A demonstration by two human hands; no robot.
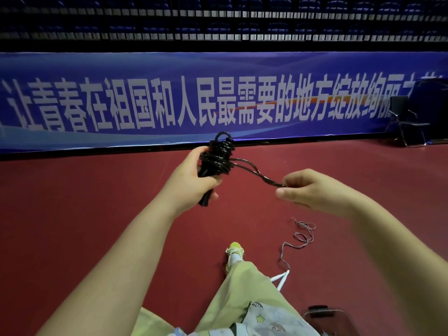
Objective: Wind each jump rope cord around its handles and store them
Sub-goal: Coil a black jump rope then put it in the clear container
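Observation:
My left hand (191, 177) grips the black handles (204, 198) of a black jump rope, held upright in front of me. Many turns of the black cord (219, 155) are wound around the handles' upper part. A short doubled length of cord runs right from the bundle to my right hand (312, 190), which pinches its end between thumb and fingers. A second jump rope lies on the floor: its white handles (281, 278) are beside my leg and its thin multicoloured cord (300, 236) trails away in loose loops.
I stand on a red sports floor (84, 202). A long blue banner (218, 100) with white characters lines the far edge. A black folding chair (407, 120) stands at the back right. A dark object (324, 314) sits at the lower right.

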